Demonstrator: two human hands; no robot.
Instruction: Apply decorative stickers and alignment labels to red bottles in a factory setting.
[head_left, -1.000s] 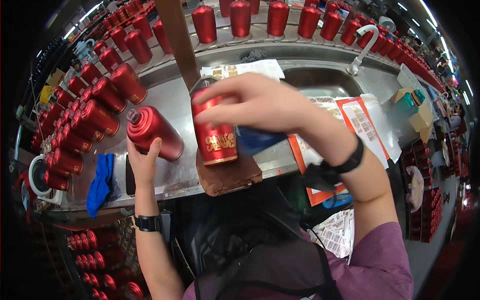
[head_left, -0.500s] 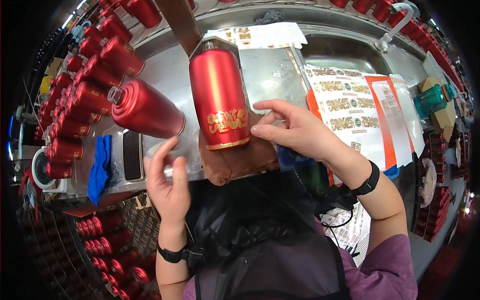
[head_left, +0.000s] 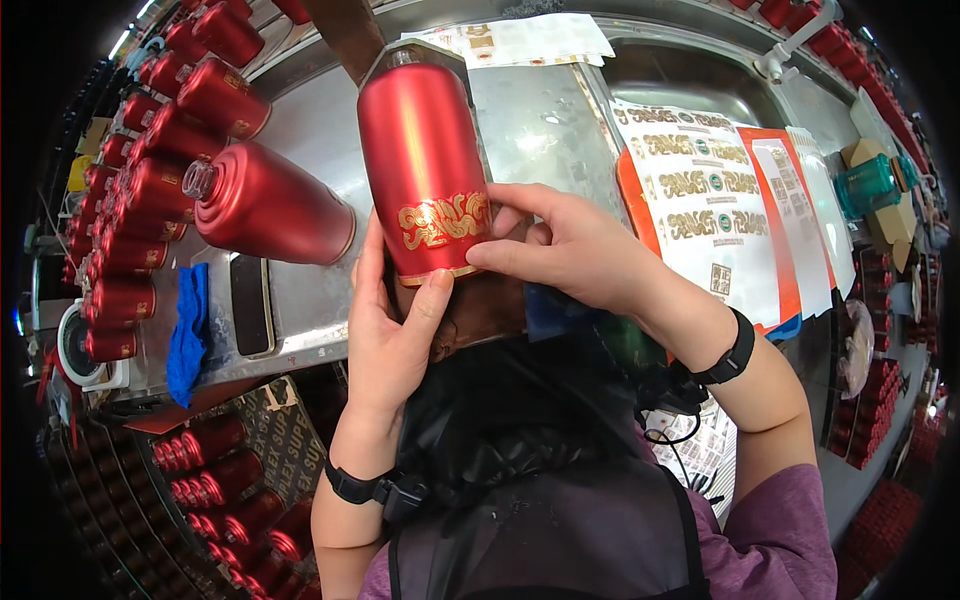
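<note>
A red bottle [head_left: 420, 140] with a gold ornamental decal [head_left: 440, 221] near its base lies on a brown rest, neck pointing away from me. My left hand [head_left: 392, 325] closes on its base end, thumb on the gold rim and fingers along the left side. On the right side, beside the decal, my right hand [head_left: 555, 240] holds the bottle between thumb and fingers. A second red bottle [head_left: 275, 205], with no decal showing on its visible side, stands to the left with its clear neck towards the upper left.
Several red bottles [head_left: 160, 190] crowd the far left. A blue cloth [head_left: 187, 335] and a dark phone [head_left: 252, 305] lie on the metal table's left side. Printed decal sheets [head_left: 690, 180] rest on an orange folder at the right, near a sink [head_left: 690, 75] with a tap.
Both hands have come in to the bottle: my left hand moved right and up onto its base, and my right closed onto its side. The view has shifted slightly.
</note>
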